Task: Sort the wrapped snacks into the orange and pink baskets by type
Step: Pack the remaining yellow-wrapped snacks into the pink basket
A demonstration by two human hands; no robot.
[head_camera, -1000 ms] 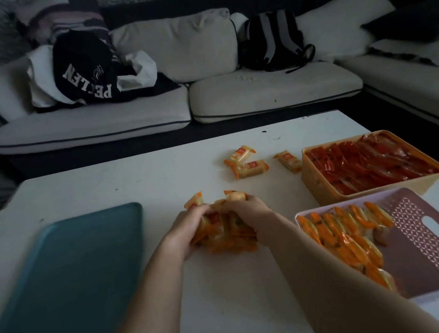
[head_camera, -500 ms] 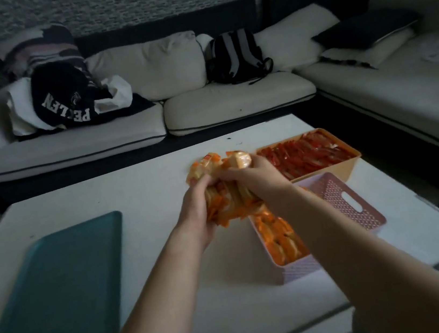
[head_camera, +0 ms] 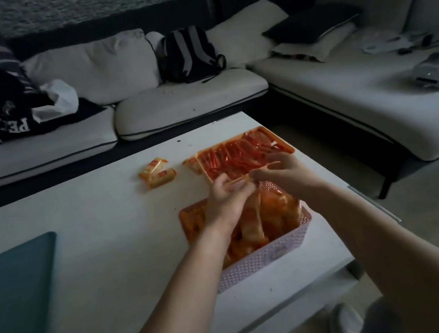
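Wrapped snacks in orange-yellow foil point(head_camera: 252, 226) lie heaped in the pink perforated plastic basket point(head_camera: 268, 258), which sits by the right edge of the white table point(head_camera: 96, 240), toward its near right corner. Both hands hover just above the pile. The right hand point(head_camera: 278, 169) has its fingers spread and loose, gripping nothing. The left hand point(head_camera: 226, 202) shows its back with fingers bent over blurred packets below, and I cannot tell whether it pinches any of them.

The step in hand looks like emptying a double handful into the pink basket. To do it well, keep both hands low and over the middle of the basket, not over its far rim, because the orange plastic basket point(head_camera: 282, 140) of red-wrapped snacks point(head_camera: 239, 155) stands just behind, at the far right corner, and a stray packet could land in the wrong type. Let the fingers open fully, then check that none hang over the rim.

The task seems nearly done. A small cluster of loose orange-yellow packets point(head_camera: 157, 172) waits mid-table toward the far edge, and 1 more point(head_camera: 191, 164) lies touching or just beside the orange basket's left wall. These likely belong in the pink basket.
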